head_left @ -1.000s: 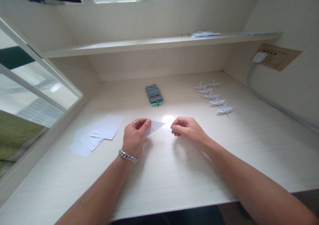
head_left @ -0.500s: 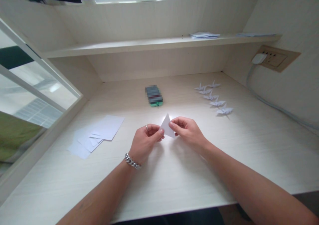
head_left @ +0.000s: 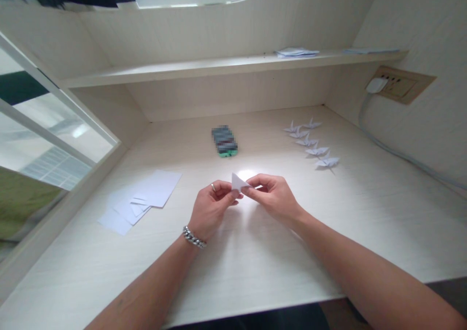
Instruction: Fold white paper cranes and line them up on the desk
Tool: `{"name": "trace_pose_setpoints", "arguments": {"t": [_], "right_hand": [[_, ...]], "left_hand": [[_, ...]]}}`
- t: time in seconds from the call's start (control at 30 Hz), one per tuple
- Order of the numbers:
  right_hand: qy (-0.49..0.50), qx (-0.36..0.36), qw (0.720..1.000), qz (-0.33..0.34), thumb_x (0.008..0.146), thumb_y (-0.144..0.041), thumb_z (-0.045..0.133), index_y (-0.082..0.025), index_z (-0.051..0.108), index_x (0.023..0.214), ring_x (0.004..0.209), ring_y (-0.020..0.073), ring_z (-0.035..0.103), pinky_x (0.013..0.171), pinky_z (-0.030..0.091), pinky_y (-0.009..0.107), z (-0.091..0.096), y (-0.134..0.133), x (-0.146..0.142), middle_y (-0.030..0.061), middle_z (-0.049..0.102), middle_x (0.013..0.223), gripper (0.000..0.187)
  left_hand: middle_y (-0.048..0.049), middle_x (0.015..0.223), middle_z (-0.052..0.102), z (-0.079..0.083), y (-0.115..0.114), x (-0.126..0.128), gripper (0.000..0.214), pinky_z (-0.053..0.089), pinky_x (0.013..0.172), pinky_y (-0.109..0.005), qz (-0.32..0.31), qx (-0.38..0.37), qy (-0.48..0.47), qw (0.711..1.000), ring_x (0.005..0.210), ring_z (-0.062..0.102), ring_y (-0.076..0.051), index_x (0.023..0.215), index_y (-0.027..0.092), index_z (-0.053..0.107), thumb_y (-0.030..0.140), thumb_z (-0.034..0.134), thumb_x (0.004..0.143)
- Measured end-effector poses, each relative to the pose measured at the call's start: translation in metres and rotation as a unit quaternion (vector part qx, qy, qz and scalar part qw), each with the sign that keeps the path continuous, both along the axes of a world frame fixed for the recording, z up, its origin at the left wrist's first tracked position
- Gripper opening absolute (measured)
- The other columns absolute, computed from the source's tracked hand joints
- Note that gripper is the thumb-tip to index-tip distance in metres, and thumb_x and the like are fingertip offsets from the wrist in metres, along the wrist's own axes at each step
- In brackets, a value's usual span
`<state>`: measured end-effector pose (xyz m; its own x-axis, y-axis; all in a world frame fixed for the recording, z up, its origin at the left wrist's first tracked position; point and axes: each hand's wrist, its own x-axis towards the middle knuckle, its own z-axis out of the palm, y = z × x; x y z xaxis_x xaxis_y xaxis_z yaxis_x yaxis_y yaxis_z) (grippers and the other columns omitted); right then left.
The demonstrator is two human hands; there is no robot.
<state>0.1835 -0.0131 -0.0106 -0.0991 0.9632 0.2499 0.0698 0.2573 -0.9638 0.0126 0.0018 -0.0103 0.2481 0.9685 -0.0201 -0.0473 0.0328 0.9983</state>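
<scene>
A small folded piece of white paper (head_left: 238, 182) is held up between my two hands over the desk, one pointed corner upward. My left hand (head_left: 214, 201), with a ring and a chain bracelet (head_left: 194, 237), pinches its lower left side between thumb and fingers. From the right, my right hand (head_left: 272, 193) grips the paper's right corner in the same way. Fingertips cover its lower part. Beyond the right hand, several folded paper cranes (head_left: 316, 152) stand in a slanting row.
Loose white paper sheets (head_left: 160, 186) lie overlapping on the desk's left. A pixelated phone-like object (head_left: 224, 141) with a green end lies behind my hands. Paper stacks (head_left: 297, 52) rest on the shelf (head_left: 182, 73). A plugged-in charger (head_left: 376, 85) trails a cable (head_left: 397, 157) at right.
The folded paper has turned: its peak now points up on the left, and less of it shows. My right hand has moved slightly left, closer to my left hand.
</scene>
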Motion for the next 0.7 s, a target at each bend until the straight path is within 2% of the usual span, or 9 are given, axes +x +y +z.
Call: {"name": "trace_pose_setpoints", "arguments": {"t": [0.13, 0.27, 0.47, 0.7], "right_hand": [[-0.034, 0.046, 0.998, -0.019, 0.079, -0.027, 0.067, -0.021, 0.074, 0.082, 0.081, 0.0189, 0.065, 0.07, 0.051, 0.03, 0.0042, -0.0048, -0.0009, 0.0048, 0.071, 0.083, 0.009], [-0.059, 0.089, 0.994, -0.021, 0.08, -0.023, 0.067, -0.022, 0.074, 0.082, 0.077, 0.0171, 0.063, 0.067, 0.048, 0.028, 0.007, -0.0067, -0.0008, 0.0036, 0.071, 0.08, 0.007], [-0.078, 0.104, 0.991, -0.025, 0.081, -0.019, 0.065, -0.023, 0.075, 0.082, 0.077, 0.0171, 0.064, 0.067, 0.048, 0.028, 0.0073, -0.007, -0.0003, 0.0032, 0.071, 0.08, 0.01], [-0.077, 0.114, 0.99, -0.023, 0.081, -0.018, 0.066, -0.023, 0.075, 0.081, 0.077, 0.0159, 0.064, 0.064, 0.048, 0.026, 0.0058, -0.0061, -0.0011, 0.0028, 0.072, 0.081, 0.011]], "left_hand": [[-0.0051, 0.074, 0.07, -0.0017, 0.0001, 0.0005, 0.022, 0.054, 0.067, -0.028, -0.015, 0.043, 0.052, 0.998, 0.071, 0.065, -0.016, 0.077, 0.015, 0.069, 0.035, 0.075, 0.072], [-0.0073, 0.08, 0.07, -0.0028, -0.0002, -0.0002, 0.02, 0.053, 0.067, -0.028, -0.028, 0.082, 0.071, 0.994, 0.072, 0.064, -0.016, 0.081, 0.015, 0.071, 0.035, 0.071, 0.077], [-0.0052, 0.076, 0.069, -0.0009, -0.0024, -0.0006, 0.019, 0.051, 0.063, -0.026, -0.021, 0.104, 0.06, 0.993, 0.066, 0.061, -0.014, 0.08, 0.015, 0.072, 0.033, 0.073, 0.075], [-0.0042, 0.07, 0.068, 0.0017, -0.0042, 0.0003, 0.017, 0.05, 0.062, -0.023, -0.002, 0.126, 0.095, 0.987, 0.065, 0.061, -0.014, 0.074, 0.014, 0.07, 0.031, 0.071, 0.077]]}}
